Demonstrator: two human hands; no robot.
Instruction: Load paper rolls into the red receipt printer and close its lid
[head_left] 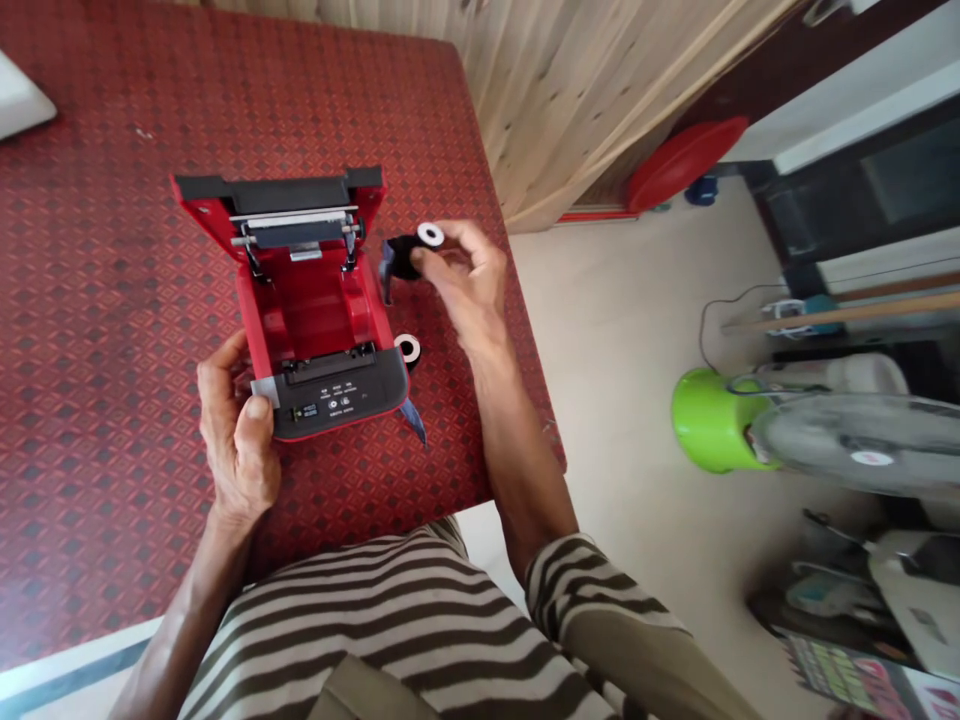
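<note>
A small red printer (311,310) with a dark front panel sits on the red patterned table (112,300), its lid swung open toward the back. My left hand (236,430) grips the printer's front left corner, thumb on the panel. My right hand (465,280) is just right of the printer and pinches a black ribbon spool (416,250) with a white core. A second black spool (407,350) with a white core lies on the table by the printer's right side, with a dark ribbon strip (415,420) trailing near the front corner.
The table's right edge runs close to my right forearm. Beyond it is a pale floor with a green fan base (709,420) and fan head, a red lid (686,160) by the wooden wall, and cluttered shelves at right. A white object (19,100) lies at the table's far left.
</note>
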